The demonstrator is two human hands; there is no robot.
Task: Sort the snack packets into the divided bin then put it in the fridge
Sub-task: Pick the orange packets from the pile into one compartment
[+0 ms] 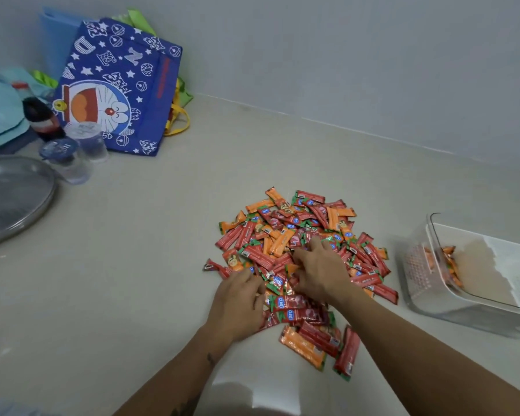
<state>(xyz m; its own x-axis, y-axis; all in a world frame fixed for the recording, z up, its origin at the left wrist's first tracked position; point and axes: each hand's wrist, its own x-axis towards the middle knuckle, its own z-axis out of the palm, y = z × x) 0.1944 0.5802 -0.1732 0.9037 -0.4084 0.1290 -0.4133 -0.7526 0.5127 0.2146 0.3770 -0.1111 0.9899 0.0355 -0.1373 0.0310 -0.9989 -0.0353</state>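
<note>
Beige floor: L hand & R hand grips loose, fingers in packet pile.

Glossy foil snack packets, clear plastic bin, shiny metal tray.

counter: pile of snack packets lay at centre. both hands rested on the pile, left hand at its near-left part, right hand just beside it. divided bin stood right of the pile, a few packets in its left compartment. far left, against the wall: tote bag; before it, bottle and two cups; tray nearest the left edge.
</note>
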